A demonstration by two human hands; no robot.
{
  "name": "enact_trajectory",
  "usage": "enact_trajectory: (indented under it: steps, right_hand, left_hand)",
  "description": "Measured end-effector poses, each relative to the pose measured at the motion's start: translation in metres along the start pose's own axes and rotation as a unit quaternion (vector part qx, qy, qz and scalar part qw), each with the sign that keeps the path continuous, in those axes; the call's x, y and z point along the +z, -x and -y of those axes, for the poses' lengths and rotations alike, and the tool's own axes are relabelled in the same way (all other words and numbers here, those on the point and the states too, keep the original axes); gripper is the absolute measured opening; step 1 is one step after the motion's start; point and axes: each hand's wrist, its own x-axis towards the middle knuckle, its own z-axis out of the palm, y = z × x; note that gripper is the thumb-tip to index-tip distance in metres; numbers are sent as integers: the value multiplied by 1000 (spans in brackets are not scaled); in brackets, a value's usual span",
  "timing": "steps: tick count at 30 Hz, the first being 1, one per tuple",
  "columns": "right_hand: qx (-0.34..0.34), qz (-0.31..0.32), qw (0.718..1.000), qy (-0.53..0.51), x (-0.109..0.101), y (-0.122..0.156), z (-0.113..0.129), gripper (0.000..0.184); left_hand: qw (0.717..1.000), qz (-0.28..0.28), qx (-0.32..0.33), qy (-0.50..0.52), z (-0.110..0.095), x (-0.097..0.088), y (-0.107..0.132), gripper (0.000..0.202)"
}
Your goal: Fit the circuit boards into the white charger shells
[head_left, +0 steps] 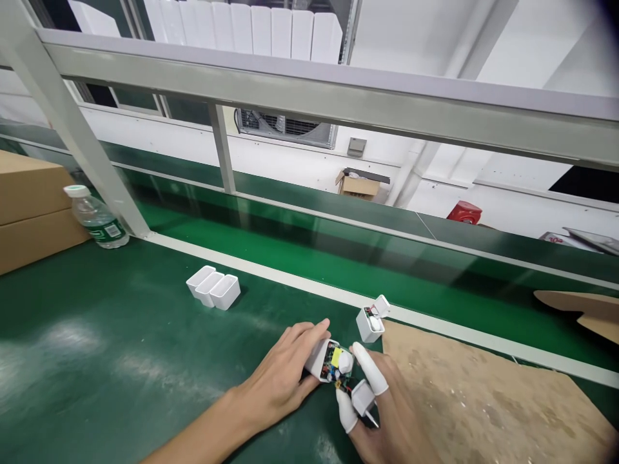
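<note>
My left hand (276, 372) is closed around a white plastic charger housing (316, 362), held tilted with its mouth toward the right. A circuit board (333, 368) with a yellow-wrapped part sits partly inside that mouth. White finger cots cover the thumb and index finger of my right hand (387, 403), which pinch the board's outer end. Wires run from the board to a white plug cap with metal prongs (362, 397), close to my right palm. Just behind my hands stands another white charger (370, 326), its cap tipped up and parts showing inside.
Three open white housings (225, 292) stand together on the green table (145, 361). A worn cardboard sheet (483, 399) lies at right. At far left are a water bottle (99, 216) and a cardboard box (33, 206). Behind the pale edge strip runs a green belt (300, 241), beneath a metal frame (290, 87).
</note>
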Motion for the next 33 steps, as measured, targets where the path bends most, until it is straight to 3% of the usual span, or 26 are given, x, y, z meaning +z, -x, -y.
enact_trajectory:
  steps: [13, 33]
  right_hand:
    - [-50, 18, 998, 23, -8, -2, 0, 63]
    - [-1, 42, 999, -12, -10, 3, -2, 67]
  left_hand:
    - [1000, -4, 11, 3, 1, 4, -2, 88]
    - [1000, -4, 7, 2, -2, 3, -1, 86]
